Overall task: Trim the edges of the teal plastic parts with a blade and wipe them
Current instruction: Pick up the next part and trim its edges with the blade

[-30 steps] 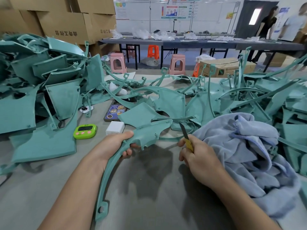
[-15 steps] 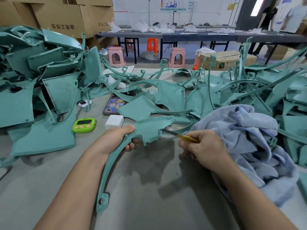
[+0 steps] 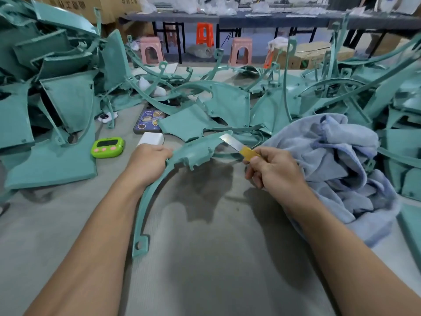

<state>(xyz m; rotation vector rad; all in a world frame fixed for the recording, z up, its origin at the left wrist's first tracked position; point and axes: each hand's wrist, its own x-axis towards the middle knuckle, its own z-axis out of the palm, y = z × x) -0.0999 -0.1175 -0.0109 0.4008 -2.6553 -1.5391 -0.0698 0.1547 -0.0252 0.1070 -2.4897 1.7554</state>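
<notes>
My left hand (image 3: 149, 159) grips a long curved teal plastic part (image 3: 198, 148) where its wide end narrows; the thin arm of the part curves down toward me and ends in a small tab with a hole. My right hand (image 3: 272, 169) pinches a blade (image 3: 231, 140) by its yellow handle. The bare metal tip lies against the far right edge of the part's wide end. A crumpled pale blue cloth (image 3: 341, 160) lies just right of my right hand.
Heaps of teal parts (image 3: 57, 92) crowd the left, back and right of the grey table (image 3: 205, 258). A green timer (image 3: 107, 147), a white block (image 3: 151, 138) and a phone (image 3: 148, 122) lie behind my left hand. Stools and another table stand beyond.
The blade has swung from upright to lying flat, and its tip has reached the far right edge of the teal part. My left hand keeps its grip on the part.
</notes>
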